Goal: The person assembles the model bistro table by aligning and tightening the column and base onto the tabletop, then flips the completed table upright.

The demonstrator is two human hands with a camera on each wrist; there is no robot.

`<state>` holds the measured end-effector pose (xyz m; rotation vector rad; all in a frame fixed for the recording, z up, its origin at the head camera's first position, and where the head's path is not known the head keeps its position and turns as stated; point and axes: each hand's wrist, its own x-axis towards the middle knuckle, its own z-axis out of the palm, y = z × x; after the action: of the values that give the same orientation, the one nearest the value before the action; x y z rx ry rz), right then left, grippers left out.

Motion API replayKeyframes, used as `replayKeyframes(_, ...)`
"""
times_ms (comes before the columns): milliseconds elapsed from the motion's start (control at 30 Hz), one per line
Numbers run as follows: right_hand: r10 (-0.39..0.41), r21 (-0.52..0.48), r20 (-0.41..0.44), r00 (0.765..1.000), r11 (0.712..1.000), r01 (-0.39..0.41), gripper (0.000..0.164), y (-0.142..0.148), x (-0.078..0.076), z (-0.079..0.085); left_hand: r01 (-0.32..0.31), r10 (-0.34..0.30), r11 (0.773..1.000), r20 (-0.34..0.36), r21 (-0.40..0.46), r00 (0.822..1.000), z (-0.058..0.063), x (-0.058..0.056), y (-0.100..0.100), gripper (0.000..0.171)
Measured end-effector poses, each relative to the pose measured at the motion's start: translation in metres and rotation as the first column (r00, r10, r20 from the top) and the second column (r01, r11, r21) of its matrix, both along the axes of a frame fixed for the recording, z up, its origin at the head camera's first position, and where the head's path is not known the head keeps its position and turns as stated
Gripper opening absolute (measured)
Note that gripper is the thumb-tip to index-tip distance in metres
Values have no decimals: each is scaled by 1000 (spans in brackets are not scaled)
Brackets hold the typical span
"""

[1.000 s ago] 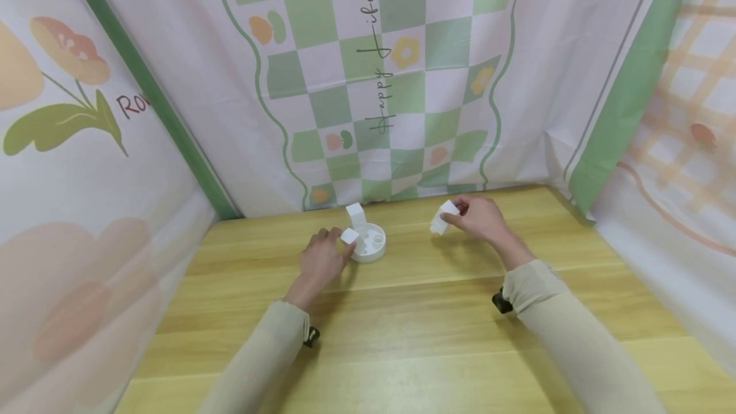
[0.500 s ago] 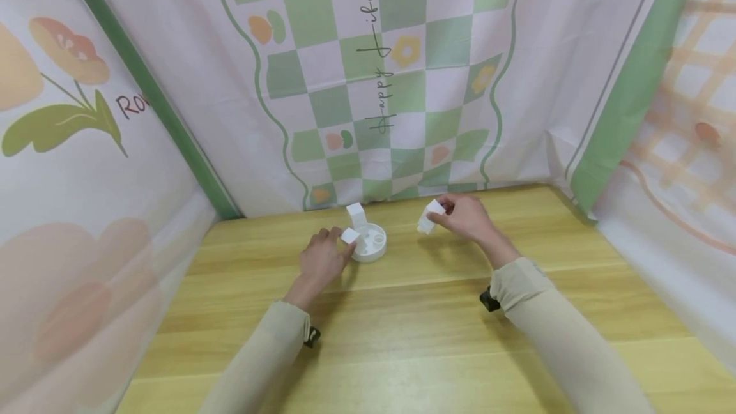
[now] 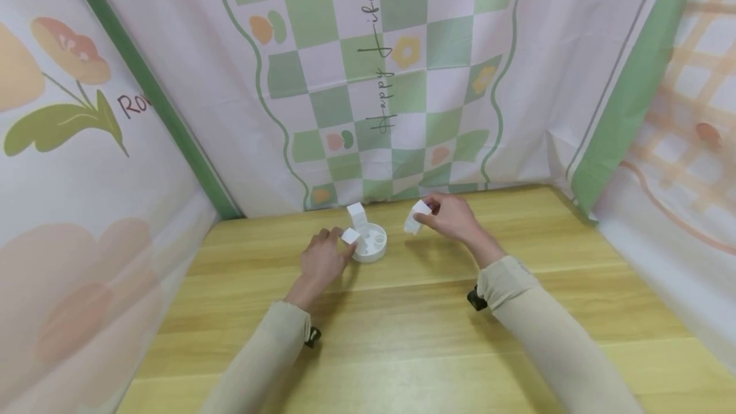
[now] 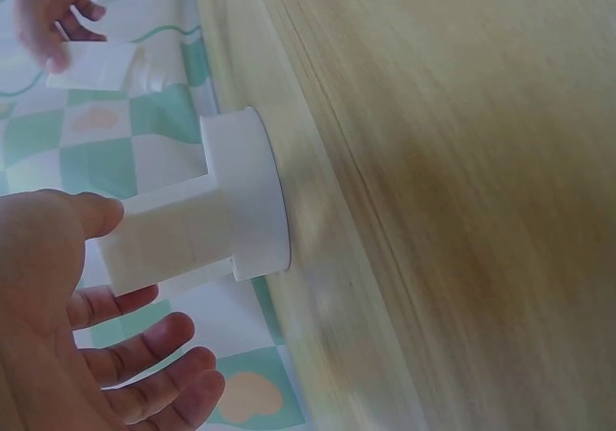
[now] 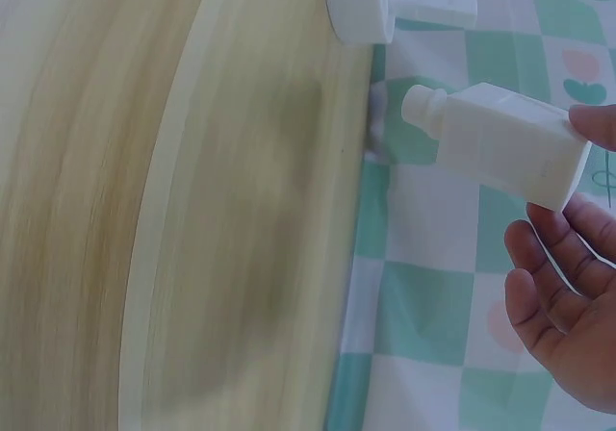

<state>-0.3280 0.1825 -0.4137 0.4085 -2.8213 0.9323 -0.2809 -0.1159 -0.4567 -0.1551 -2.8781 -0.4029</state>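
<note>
On the table stands a round white holder (image 3: 376, 252) with round openings in its top. Two white square-sided bottles rise from it: a rear bottle (image 3: 356, 214) and a front-left bottle (image 3: 350, 236). My left hand (image 3: 322, 264) pinches the front-left one between thumb and index finger, the other fingers loosely bent beside it. To the right of the holder, my right hand (image 3: 451, 217) holds a third white square bottle (image 5: 508, 142) above the table. That bottle tilts, its round neck (image 5: 423, 110) pointing down and toward the table, with thumb and fingers at its flat end.
The wooden table (image 3: 368, 350) reaches back to a white-and-green checkered cloth (image 3: 379, 82). Printed cloth also hangs at the left (image 3: 86, 222) and right (image 3: 678, 165). The holder sits near the table's back edge.
My right hand has moved left with its bottle, closer to the holder. My left hand, the holder and its two bottles have stayed in place.
</note>
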Motion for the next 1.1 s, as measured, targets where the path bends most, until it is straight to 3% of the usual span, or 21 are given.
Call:
replayKeyframes(500, 30, -15, 15, 999, 999, -30, 44, -25, -4, -8, -17, 17, 1000, 22, -20, 1000, -1, 0, -1, 55)
replayKeyframes(1100, 73, -16, 19, 997, 997, -73, 43, -51, -9, -9, 5, -5, 1000, 3, -26, 1000, 0, 0, 1, 54)
